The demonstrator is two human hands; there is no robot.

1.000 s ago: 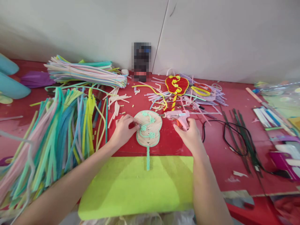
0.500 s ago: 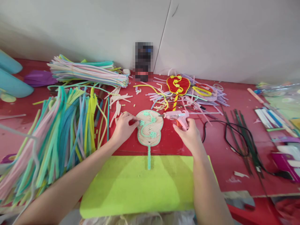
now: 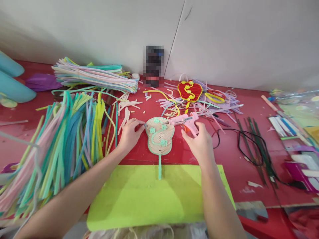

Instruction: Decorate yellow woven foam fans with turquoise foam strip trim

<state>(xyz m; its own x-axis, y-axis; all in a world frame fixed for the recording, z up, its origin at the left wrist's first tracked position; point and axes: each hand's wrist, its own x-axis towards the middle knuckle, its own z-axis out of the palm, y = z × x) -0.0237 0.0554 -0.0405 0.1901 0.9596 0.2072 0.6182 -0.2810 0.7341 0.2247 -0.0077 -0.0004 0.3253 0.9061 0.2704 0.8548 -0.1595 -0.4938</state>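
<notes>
A cream hand fan (image 3: 159, 136) made of pipe cleaners, with mint-green edging, flowers and a curling stem, lies flat before me. Its green handle (image 3: 159, 167) extends over the lime-green mat. My left hand (image 3: 131, 134) is at the fan's upper left edge, thumb and forefinger pinched together; whatever they hold is too small to make out. In my right hand (image 3: 199, 141) is a pink glue gun (image 3: 186, 120), gripped by its handle, with fingers near the orange trigger. Its nozzle points left over the fan's upper right part, close to a green flower (image 3: 164, 127).
Pipe cleaner bundles (image 3: 72, 132) fill the left side. A red-and-yellow fan (image 3: 190, 91) lies behind among lilac pipe cleaners and scissors (image 3: 214, 97). A pixelated dark object (image 3: 154, 66) leans on the wall. A black cord (image 3: 261, 146) crosses dark green stems at right. The lime-green mat (image 3: 149, 199) covers the front.
The glue gun has tilted, its rear end rising, while its nozzle has shifted further over the fan. My left fingertips have drawn back slightly left from the green flower to the fan's edge.
</notes>
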